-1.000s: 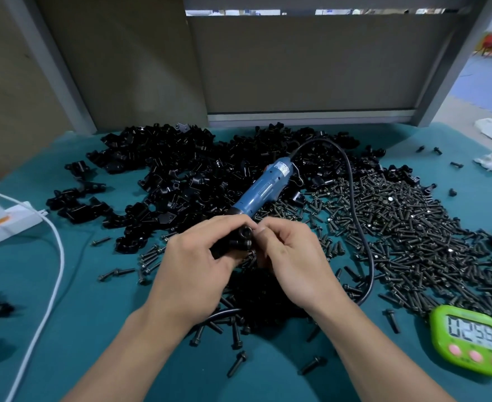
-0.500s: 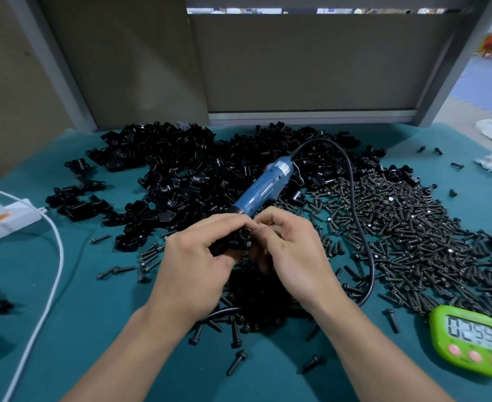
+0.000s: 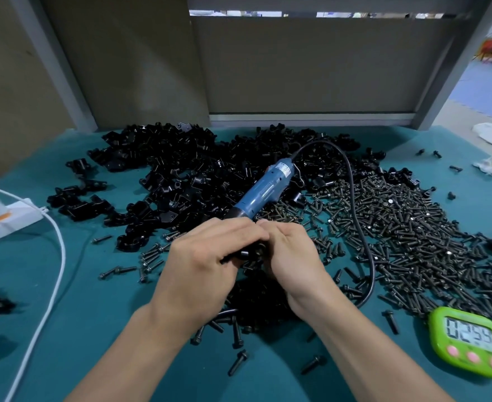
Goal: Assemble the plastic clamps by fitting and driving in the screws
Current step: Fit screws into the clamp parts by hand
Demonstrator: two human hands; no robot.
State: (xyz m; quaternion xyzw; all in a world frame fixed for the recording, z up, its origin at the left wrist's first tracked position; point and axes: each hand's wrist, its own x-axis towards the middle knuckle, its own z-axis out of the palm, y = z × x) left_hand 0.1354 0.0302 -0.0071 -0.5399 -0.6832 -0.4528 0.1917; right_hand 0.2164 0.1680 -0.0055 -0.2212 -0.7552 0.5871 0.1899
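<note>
My left hand and my right hand meet over the middle of the table, fingertips together. Both grip a small black plastic clamp, mostly hidden between the fingers. The blue electric screwdriver lies on the parts just behind my hands, its black cable looping to the right. A big heap of black clamp parts covers the back of the teal table. A wide spread of dark screws lies at the right.
A green timer sits at the front right. A white power strip with a white cable lies at the left. Loose screws are scattered near the front. White rags lie at the far right edge.
My hands have shifted slightly, the fingers working the clamp between them. The timer reading dropped by one second. The screwdriver has not moved.
</note>
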